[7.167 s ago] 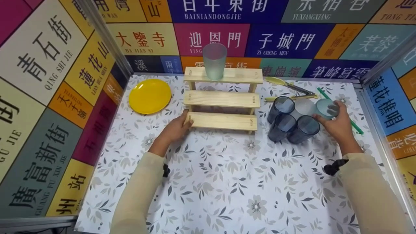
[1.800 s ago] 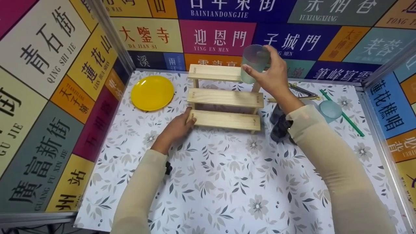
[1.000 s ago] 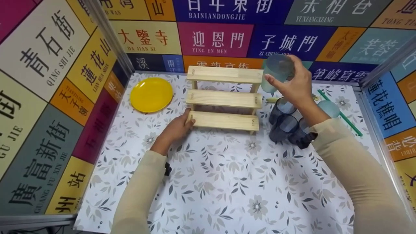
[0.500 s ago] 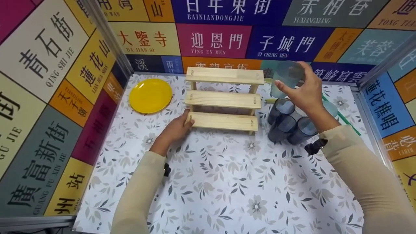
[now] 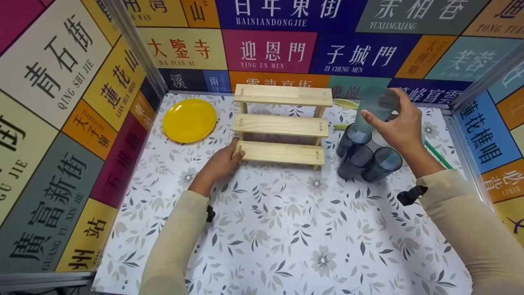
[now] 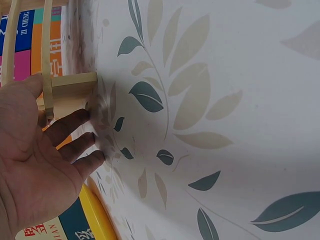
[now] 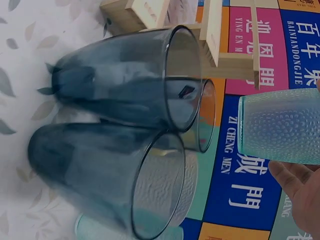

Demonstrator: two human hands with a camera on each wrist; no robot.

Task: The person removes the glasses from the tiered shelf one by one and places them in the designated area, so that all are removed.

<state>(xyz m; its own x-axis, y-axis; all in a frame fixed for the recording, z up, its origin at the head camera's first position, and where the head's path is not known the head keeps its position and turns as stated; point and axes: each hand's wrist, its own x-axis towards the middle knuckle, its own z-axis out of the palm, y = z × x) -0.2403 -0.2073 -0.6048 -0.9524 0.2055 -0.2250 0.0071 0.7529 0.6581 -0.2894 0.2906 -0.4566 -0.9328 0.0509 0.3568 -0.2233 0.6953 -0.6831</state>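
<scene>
My right hand [image 5: 403, 127] grips a frosted pale-teal cup [image 5: 372, 110] between thumb and fingers, in the air over the back of a cluster of cups. Three dark blue see-through cups stand upright there, among them a front one [image 5: 356, 162] and a right one [image 5: 384, 164]. The right wrist view shows the textured wall of the held cup [image 7: 280, 125] beside them. My left hand [image 5: 223, 162] holds the left end of the lowest step of a three-step wooden shelf rack [image 5: 280, 125]; in the left wrist view its thumb and index finger pinch the wood.
A yellow plate [image 5: 189, 121] lies left of the rack. Tongs [image 5: 346, 103] lie behind the cups, partly hidden. A green straw [image 5: 439, 155] lies at the right. Another teal cup [image 7: 110, 227] shows low in the right wrist view. Printed walls enclose the table.
The frosted cup stood on the top step; my right hand has since lifted it off and carried it right and down toward the other cups. My left hand stays at the rack.
</scene>
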